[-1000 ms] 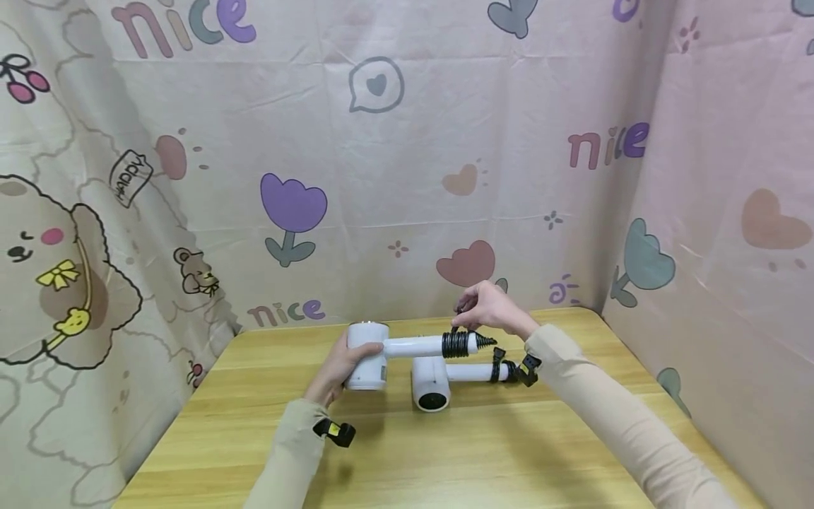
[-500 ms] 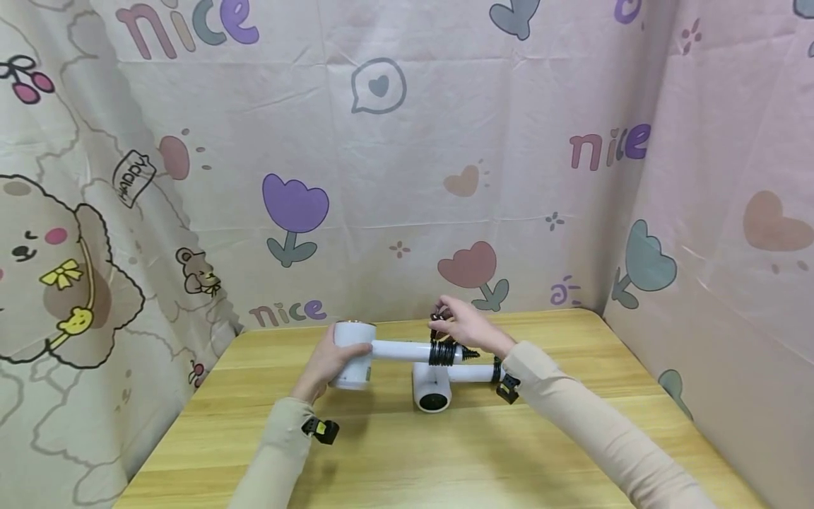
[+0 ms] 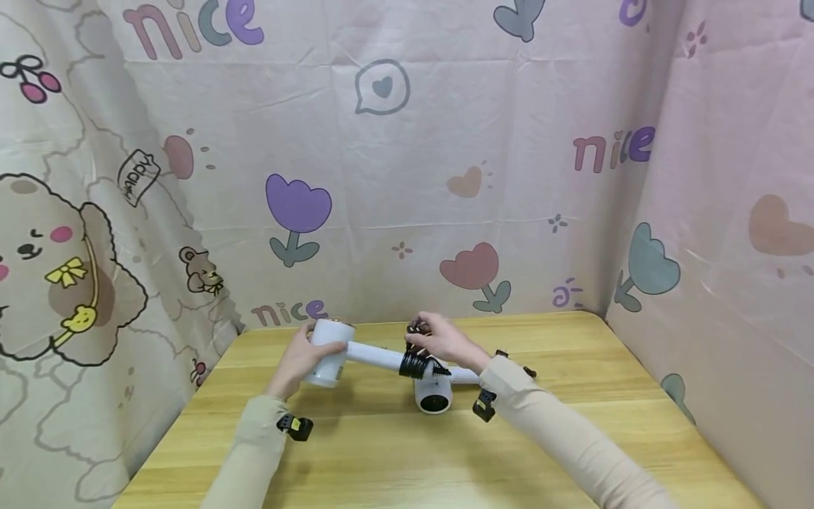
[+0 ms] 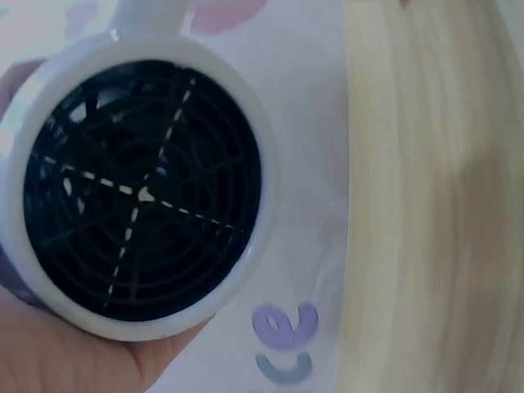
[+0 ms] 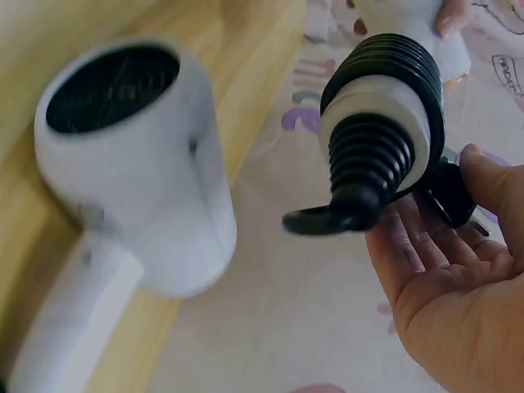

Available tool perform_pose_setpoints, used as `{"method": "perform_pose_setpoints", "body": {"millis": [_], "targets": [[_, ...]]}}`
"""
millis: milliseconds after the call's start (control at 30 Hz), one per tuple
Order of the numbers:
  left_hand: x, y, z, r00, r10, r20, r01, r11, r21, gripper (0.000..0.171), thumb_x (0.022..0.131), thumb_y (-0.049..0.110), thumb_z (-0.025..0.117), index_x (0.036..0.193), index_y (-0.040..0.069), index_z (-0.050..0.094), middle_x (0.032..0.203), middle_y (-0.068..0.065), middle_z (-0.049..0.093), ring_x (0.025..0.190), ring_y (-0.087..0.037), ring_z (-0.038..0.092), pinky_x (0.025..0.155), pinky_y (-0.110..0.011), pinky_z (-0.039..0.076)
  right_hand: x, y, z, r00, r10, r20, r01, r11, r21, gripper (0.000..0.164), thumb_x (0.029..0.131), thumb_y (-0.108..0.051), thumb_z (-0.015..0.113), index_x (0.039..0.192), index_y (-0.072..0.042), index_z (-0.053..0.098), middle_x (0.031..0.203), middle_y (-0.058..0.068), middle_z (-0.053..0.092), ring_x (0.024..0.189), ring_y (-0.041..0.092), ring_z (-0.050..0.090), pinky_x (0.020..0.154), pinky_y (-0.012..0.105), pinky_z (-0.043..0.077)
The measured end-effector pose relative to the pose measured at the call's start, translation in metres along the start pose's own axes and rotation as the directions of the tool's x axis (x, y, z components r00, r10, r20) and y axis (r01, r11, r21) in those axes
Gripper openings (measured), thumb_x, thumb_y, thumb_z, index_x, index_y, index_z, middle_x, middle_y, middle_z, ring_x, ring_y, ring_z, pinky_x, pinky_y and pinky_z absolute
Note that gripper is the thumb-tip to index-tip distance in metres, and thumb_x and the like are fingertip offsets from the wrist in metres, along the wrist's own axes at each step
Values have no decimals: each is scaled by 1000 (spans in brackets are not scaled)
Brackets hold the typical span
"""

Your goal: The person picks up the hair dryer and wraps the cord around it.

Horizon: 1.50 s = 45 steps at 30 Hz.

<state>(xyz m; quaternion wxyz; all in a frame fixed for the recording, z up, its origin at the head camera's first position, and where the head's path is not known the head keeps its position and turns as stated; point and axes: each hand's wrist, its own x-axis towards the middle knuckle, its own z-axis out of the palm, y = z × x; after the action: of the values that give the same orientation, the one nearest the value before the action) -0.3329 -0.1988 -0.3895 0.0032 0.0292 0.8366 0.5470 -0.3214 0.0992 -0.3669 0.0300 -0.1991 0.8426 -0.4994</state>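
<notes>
My left hand (image 3: pixel 299 362) grips the barrel of a white hair dryer (image 3: pixel 374 355), held above the table with its handle pointing right and slightly down. In the left wrist view the dryer's dark round grille (image 4: pixel 90 237) faces the camera. A black cord (image 3: pixel 413 365) is wound several times round the handle's end. At that end my right hand (image 3: pixel 446 343) pinches the black plug (image 5: pixel 449 195) between thumb and fingers; a metal prong shows in the right wrist view. Behind the held dryer, a second white hair dryer (image 3: pixel 432 394) lies on the table, its handle partly hidden by my right arm.
The wooden table (image 3: pixel 356 452) ends at a patterned curtain (image 3: pixel 381 177) at the back and sides. The second dryer's black cord end (image 3: pixel 529 372) shows just beyond my right sleeve.
Both hands have moved left with the held hair dryer. Its handle has tilted from nearly level to sloping down to the right. The second dryer stays in place on the table.
</notes>
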Motion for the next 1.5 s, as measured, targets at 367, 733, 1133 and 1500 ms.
{"method": "perform_pose_setpoints", "body": {"millis": [367,733,1133,1500], "targets": [[11,-28,-21,997,70,-39,-62,980,189,93,78,47,79,148,3,37,130,-27,55,93,-27,65,69,-33,59,-4,12,57,1000,1,-18,-1,1000,-4,19,97,-15,59,112,-4,60,100,10,67,83,17,67,70,27,58],[36,-55,-14,979,202,21,-193,896,401,80,79,45,78,140,2,50,113,-22,66,83,-24,65,62,-30,56,-7,33,90,986,-142,-82,114,953,-280,9,93,-15,64,100,-9,63,93,3,69,82,10,62,72,21,52],[54,-68,-1,978,204,50,-204,868,453,77,75,55,78,127,2,59,100,-14,69,77,-21,63,64,-30,53,-10,36,103,991,-111,-80,73,924,-376,12,88,-13,71,97,-8,66,92,2,69,82,11,61,71,22,52],[60,-76,8,975,209,82,-220,823,524,70,79,52,75,125,2,62,88,-8,67,71,-18,58,60,-29,48,-8,38,110,988,-145,-62,105,898,-428,14,85,-14,75,97,-11,69,92,0,70,83,9,62,71,22,52]]}}
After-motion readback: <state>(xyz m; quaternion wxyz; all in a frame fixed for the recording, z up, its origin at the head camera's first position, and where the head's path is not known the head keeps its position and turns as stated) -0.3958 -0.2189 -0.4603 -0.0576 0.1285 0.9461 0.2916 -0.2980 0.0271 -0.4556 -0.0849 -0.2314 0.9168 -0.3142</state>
